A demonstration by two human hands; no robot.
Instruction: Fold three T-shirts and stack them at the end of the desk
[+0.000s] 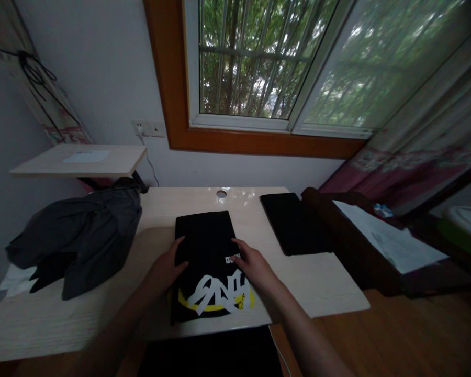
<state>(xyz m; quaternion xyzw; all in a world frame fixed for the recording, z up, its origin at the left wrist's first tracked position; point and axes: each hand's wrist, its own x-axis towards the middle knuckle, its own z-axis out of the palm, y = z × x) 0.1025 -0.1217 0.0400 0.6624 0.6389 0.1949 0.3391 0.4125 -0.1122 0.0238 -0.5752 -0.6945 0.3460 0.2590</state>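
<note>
A black T-shirt [204, 241], folded into a neat rectangle, lies on the pale wooden table [157, 209] in front of me. White lettering and a yellow band show on its near half. My left hand [167, 267] grips its left edge, thumb on top and the other fingers along the side. On the opposite edge is my right hand [255, 262], curled around the cloth beside a small white print. To the right lies a second folded black garment [294, 222], apart from both hands. A dark grey garment [98, 225] sits heaped at the left.
A raised shelf [78, 159] with a paper sheet on it stands at the back left. The tabletop has a round cable hole [221, 193] near the wall. Beyond the right edge is a dark brown piece of furniture [357, 241] with white sheets [384, 241].
</note>
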